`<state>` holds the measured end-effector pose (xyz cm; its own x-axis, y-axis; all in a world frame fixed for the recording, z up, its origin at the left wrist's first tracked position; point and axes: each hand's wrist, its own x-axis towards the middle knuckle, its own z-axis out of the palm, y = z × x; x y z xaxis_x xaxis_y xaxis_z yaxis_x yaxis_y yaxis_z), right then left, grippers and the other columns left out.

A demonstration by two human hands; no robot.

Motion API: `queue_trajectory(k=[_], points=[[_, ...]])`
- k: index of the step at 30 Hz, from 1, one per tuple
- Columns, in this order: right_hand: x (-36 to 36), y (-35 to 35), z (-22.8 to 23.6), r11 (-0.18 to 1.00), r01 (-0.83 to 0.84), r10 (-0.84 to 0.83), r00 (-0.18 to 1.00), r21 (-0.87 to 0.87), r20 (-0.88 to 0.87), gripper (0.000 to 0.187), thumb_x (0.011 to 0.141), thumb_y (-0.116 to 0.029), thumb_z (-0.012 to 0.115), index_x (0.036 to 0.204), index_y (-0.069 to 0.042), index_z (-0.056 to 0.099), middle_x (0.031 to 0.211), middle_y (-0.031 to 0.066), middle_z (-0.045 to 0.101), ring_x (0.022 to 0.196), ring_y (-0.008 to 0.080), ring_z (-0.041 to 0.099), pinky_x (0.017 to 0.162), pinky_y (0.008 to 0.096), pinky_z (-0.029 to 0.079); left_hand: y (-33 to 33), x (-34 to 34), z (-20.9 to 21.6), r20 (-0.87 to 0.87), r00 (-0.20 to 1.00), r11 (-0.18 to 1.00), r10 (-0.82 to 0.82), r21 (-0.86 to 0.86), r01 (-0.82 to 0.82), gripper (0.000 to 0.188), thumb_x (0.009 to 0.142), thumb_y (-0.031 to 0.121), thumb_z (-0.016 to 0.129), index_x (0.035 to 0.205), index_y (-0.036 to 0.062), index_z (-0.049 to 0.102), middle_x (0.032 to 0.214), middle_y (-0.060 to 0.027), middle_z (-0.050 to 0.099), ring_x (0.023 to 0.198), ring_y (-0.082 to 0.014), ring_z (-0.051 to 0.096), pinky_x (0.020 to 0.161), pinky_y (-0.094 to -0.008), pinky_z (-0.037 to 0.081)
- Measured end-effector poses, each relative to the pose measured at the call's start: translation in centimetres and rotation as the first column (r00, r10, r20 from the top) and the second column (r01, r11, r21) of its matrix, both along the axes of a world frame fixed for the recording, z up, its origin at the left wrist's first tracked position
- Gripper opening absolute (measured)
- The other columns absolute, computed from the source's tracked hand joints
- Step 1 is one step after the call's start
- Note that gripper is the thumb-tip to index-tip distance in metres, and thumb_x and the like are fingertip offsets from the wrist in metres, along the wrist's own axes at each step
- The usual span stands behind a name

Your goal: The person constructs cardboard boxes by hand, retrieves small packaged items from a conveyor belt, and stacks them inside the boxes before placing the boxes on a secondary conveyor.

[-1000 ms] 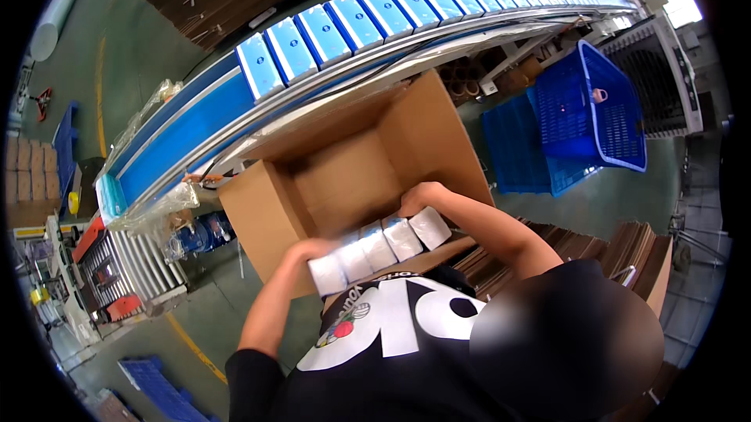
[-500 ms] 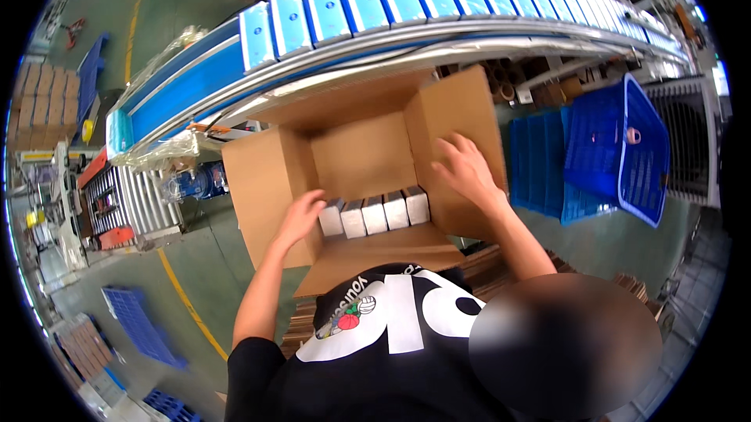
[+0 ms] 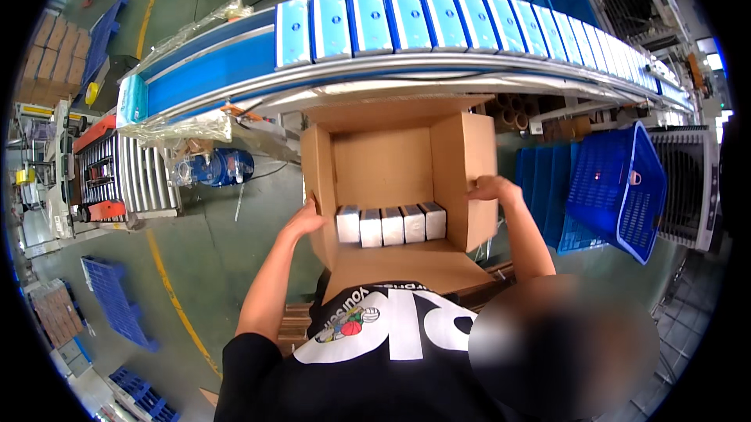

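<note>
An open cardboard box [image 3: 383, 164] stands in front of me with its flaps up or out. Along its near side is a row of several white packs [image 3: 393, 228] with dark upper ends. At the box's left flap, my left hand [image 3: 303, 219] grips the edge, thumb toward the inside and the other fingers partly hidden. On the other side my right hand [image 3: 494, 187] is closed round the outer edge of the right flap, its fingertips partly out of sight. Neither hand touches the white packs.
Beyond the box a blue conveyor belt [image 3: 211, 70] carries a long row of blue-and-white packs [image 3: 371, 21]. Blue plastic crates [image 3: 606, 187] stand at the right. A roller conveyor [image 3: 141, 175] and a blue motor [image 3: 231, 167] are at the left, with blue pallets [image 3: 117, 301] farther down.
Both hands have moved from the inside of the box out to its side flaps and taken hold. The side flaps stand more upright, and the view has shifted.
</note>
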<state>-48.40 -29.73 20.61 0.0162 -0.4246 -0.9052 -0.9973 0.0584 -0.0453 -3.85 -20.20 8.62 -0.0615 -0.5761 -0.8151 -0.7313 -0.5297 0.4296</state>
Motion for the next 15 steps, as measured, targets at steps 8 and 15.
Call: queue_trajectory(k=[8,15], points=[[11.0,-17.8,11.1,0.245,0.423,0.098,0.884,-0.872,0.457,0.047,0.087,-0.042,0.053,0.114,-0.004,0.059,0.119,0.0174,0.055,0.111,0.0314,0.05,0.092,0.0412,0.041,-16.6,4.4,22.2,-0.913,0.388,0.786,0.126,-0.147,-0.6,0.047,0.092,0.025,0.051,0.132,0.0036,0.04,0.126,-0.0141,0.052,0.117,-0.0238,0.05,0.095,-0.0344,0.043],[18.0,-20.3,7.8,0.048,0.346,-0.072,0.937,-0.937,0.342,0.079,0.073,-0.035,0.068,0.132,0.004,0.032,0.118,0.0237,0.051,0.112,0.0401,0.045,0.091,0.0463,0.04,-28.0,4.0,21.6,-0.444,0.896,0.798,0.02,-0.532,-0.282,0.082,0.079,0.031,0.067,0.139,-0.0029,0.023,0.129,-0.0196,0.046,0.116,-0.0241,0.047,0.094,-0.0328,0.038]])
